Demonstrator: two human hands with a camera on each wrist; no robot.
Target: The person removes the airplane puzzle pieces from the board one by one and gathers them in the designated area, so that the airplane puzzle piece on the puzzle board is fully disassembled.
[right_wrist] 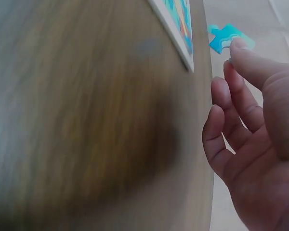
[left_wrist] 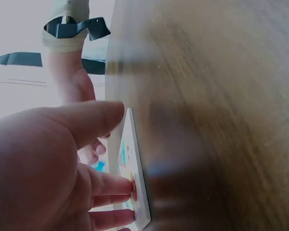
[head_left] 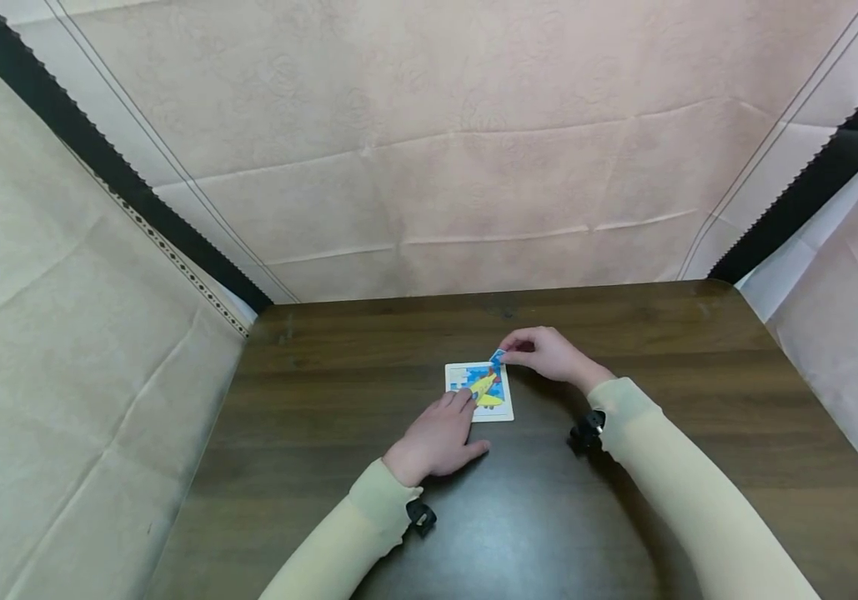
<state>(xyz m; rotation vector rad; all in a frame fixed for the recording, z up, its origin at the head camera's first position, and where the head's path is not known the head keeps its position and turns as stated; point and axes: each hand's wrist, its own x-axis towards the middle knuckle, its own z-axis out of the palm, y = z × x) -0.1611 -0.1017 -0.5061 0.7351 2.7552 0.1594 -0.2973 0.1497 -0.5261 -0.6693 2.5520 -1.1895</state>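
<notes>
A small jigsaw puzzle board [head_left: 502,416] with a white border and a blue, yellow and red picture lies flat on the table. My left hand [head_left: 439,435] rests its fingertips on the board's near left part, fingers fairly straight and thumb held apart, covering that corner. At the board's far right corner, my right hand [head_left: 550,357] pinches a blue puzzle piece [right_wrist: 229,38] between thumb and index finger. That piece is raised above the board in the right wrist view, its knob sticking out. The other right fingers are loosely bent.
The brown wooden table [head_left: 338,375] spreads around the board, its far edge running beneath a pale fabric wall [head_left: 489,192]. Similar fabric hangs at the left and right sides. A black wrist device [head_left: 586,432] sits on each wrist.
</notes>
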